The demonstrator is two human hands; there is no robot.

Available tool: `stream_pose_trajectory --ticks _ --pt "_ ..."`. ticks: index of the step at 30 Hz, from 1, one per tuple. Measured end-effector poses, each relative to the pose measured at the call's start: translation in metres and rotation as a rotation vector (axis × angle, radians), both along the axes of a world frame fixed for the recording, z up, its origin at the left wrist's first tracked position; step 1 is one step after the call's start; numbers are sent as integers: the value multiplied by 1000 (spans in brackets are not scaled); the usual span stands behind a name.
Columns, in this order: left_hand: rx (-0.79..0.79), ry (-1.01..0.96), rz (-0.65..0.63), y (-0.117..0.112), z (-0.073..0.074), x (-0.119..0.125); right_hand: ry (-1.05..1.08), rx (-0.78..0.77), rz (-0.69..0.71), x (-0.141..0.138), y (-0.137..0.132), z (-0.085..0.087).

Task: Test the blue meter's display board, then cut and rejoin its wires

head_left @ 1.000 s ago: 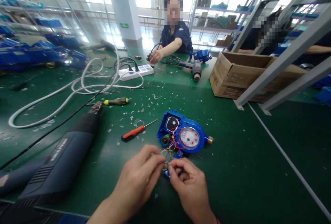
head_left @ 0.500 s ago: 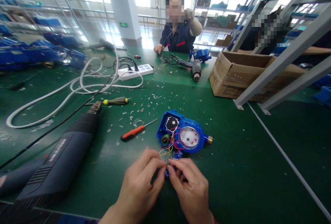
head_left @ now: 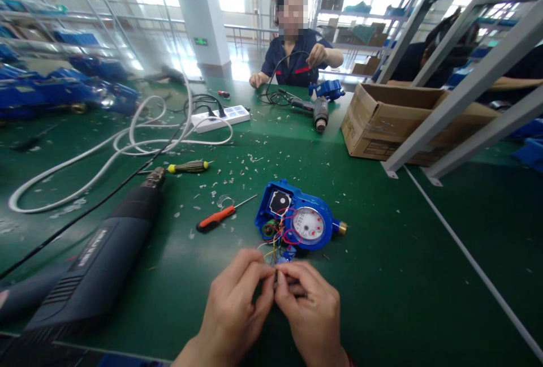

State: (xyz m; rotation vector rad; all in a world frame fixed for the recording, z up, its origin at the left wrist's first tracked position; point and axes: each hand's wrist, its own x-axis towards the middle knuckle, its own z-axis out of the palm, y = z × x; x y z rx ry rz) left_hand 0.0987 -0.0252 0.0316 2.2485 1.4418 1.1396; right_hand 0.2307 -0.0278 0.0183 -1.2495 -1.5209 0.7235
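A blue water meter (head_left: 299, 221) with its cover off lies on the green table (head_left: 382, 276), dial up, a brass fitting at its right end. Coloured wires (head_left: 276, 240) trail from its left side toward me. My left hand (head_left: 237, 305) and my right hand (head_left: 309, 307) meet just below the meter, both pinched on the ends of those wires. A small blue part shows between my fingertips and the meter.
A dark heat gun (head_left: 97, 265) lies at the left with its black cord. An orange screwdriver (head_left: 218, 217) and a yellow-tipped one (head_left: 186, 167) lie nearby, among plastic scraps. A white cable and power strip (head_left: 218, 117), a cardboard box (head_left: 403, 124) and a seated person (head_left: 297, 56) are beyond.
My hands have drawn closer together and shifted slightly down and left on the wires. The person across the table lowered a raised hand holding a black cable.
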Motion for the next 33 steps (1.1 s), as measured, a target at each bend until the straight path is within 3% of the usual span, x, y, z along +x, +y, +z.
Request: stream_pose_trajectory --ticks 8,17,28,33 --pt "-67 -41 5 -1 -6 0 51 -100 -20 -2 3 0" --pt "-121 -111 12 2 -1 -1 279 -397 13 -2 2 -3" --pt "7 -15 15 -2 -2 -1 159 -294 35 5 3 5" --pt "70 21 7 -2 -6 1 168 -326 25 2 5 7"
